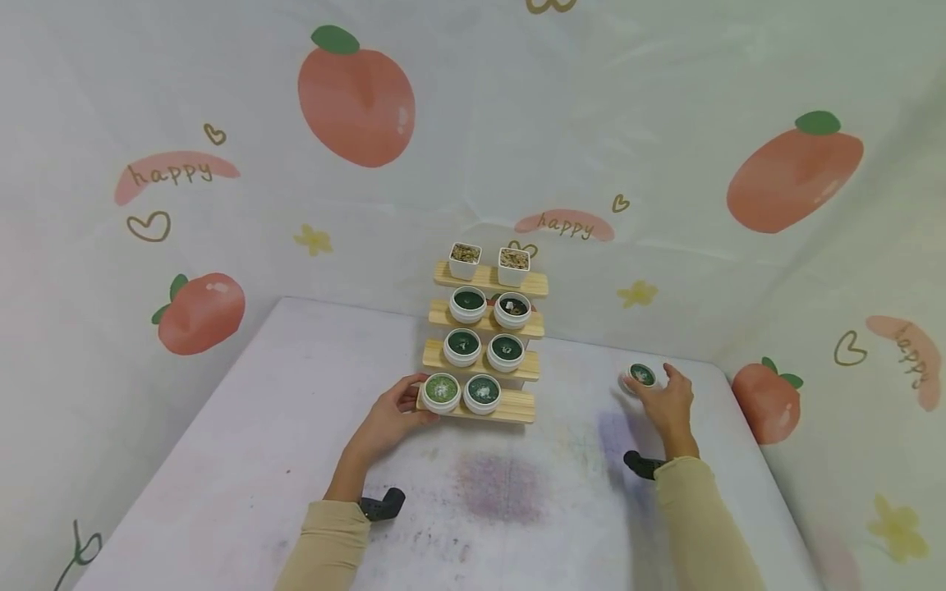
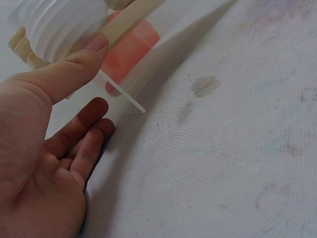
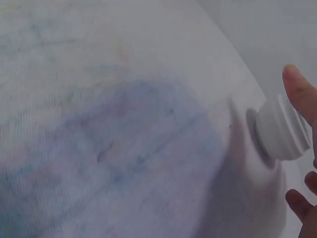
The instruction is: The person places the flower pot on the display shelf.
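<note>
My left hand [image 1: 390, 414] grips the left end of the lowest plank of a tiered wooden shelf stand [image 1: 520, 405]. Its thumb lies along the plank's front edge, right at the base of a ribbed white pot [image 2: 64, 25] topped in light green [image 1: 441, 390]; the index fingertip is at the back, partly hidden. The other fingers hang bent below the plank. Far right, my right hand [image 1: 668, 402] is around a white pot with a dark green top [image 1: 642, 375] on the table. Its thumb overlaps the pot [image 3: 281, 130] while the other fingers stand apart from it.
The stand's upper planks carry several round pots [image 1: 506, 350] with green tops and two square white pots [image 1: 514, 264] at the top. Beside the light green pot is a darker green one [image 1: 483, 392]. A fruit-printed cloth [image 1: 443, 189] hangs behind the table [image 1: 325, 361].
</note>
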`<state>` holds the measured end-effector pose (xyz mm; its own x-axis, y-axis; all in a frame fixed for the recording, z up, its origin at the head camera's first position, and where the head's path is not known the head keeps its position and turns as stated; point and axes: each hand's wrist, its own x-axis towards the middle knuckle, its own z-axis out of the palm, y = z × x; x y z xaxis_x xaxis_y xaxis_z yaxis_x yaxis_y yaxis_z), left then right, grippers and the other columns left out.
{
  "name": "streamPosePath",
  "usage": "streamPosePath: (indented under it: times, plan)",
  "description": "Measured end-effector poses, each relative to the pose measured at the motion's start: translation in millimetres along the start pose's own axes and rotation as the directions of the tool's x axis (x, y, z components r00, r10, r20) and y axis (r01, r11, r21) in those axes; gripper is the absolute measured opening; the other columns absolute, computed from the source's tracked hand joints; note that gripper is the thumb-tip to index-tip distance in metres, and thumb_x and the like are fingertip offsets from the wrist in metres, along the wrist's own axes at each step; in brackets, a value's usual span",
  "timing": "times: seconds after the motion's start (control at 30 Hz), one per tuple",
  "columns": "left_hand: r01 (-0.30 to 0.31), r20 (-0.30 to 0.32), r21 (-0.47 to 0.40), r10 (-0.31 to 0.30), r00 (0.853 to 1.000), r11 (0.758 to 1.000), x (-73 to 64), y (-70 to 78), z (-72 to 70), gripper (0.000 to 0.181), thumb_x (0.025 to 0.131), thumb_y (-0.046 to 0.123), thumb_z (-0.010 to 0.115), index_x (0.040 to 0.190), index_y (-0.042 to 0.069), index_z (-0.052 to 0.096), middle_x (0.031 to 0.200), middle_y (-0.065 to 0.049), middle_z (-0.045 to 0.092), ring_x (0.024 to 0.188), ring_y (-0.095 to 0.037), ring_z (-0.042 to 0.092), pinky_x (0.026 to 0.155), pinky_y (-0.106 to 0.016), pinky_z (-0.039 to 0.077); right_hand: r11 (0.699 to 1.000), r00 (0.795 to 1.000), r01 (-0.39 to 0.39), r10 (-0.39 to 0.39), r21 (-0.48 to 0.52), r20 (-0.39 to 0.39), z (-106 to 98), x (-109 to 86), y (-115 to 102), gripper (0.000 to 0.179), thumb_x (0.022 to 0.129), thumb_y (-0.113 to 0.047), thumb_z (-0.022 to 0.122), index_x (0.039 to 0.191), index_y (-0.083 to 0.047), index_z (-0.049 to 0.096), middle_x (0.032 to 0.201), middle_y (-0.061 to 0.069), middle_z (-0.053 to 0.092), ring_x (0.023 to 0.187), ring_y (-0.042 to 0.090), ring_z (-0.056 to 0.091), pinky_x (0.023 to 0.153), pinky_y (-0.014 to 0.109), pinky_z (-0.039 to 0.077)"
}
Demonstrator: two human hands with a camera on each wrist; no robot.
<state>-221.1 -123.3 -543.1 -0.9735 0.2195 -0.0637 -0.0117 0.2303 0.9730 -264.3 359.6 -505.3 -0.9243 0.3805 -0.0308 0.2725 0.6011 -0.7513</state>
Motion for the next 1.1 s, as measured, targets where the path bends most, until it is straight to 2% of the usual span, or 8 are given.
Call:
streamPosePath:
  times: [0.13,0.33,0.57,0.77,1.1]
  plan:
    - [-0.001,0.001,-0.005,0.001,1.0,1.0,-1.6,2.2,0.0,0.071,0.086,0.021,0.083,0.148,0.022,0.049,0.133,-0.014,0.06,0.126,-0.029,0.062,0.108,-0.045,0.048,1.0,0.999,-0.024,0.024,-0.012,0.031,0,3.0,8,0.101,0.089,-0.038,0.079,0.16,0.003,0.02,0.159,0.034,0.026,0.147,0.051,0.025,0.121,0.062,0.027]
    - [-0.001,-0.001,0.001,0.001,1.0,1.0,-2.3,3.4,-0.4,0.07,0.086,0.021,0.084,0.147,0.022,0.049,0.133,-0.013,0.06,0.127,-0.029,0.062,0.108,-0.045,0.048,0.999,0.999,-0.01,0.012,-0.044,0.051,0,7.1,12,0.096,0.092,-0.037,0.076,0.159,0.006,0.022,0.158,0.033,0.03,0.147,0.052,0.025,0.121,0.062,0.025]
    - [0.0,-0.003,0.002,0.0,1.0,1.0,-1.9,3.4,-0.3,0.07,0.086,0.022,0.084,0.147,0.021,0.05,0.132,-0.013,0.06,0.127,-0.03,0.062,0.11,-0.047,0.048,0.996,0.999,0.013,-0.01,-0.083,0.039,4,6.1,11,0.081,0.096,-0.04,0.069,0.152,0.008,0.035,0.15,0.034,0.042,0.141,0.053,0.033,0.116,0.063,0.029]
    - [0.006,-0.002,0.004,-0.006,1.0,1.0,-2.1,3.2,0.2,0.071,0.085,0.023,0.084,0.147,0.022,0.049,0.133,-0.013,0.06,0.127,-0.029,0.062,0.11,-0.047,0.048,0.992,0.999,0.004,0.0,-0.124,0.036,6,3.5,10,0.078,0.098,-0.043,0.065,0.153,0.005,0.035,0.15,0.031,0.046,0.139,0.051,0.038,0.115,0.064,0.029]
    - [-0.007,-0.007,-0.004,0.007,1.0,1.0,-0.2,-0.3,0.1,0.071,0.084,0.023,0.085,0.147,0.021,0.051,0.13,-0.013,0.062,0.124,-0.028,0.064,0.108,-0.045,0.049,0.999,0.999,0.039,-0.039,-0.015,0.002,15,5.5,11,0.077,0.098,-0.041,0.068,0.151,0.006,0.038,0.147,0.033,0.047,0.137,0.046,0.045,0.115,0.058,0.035]
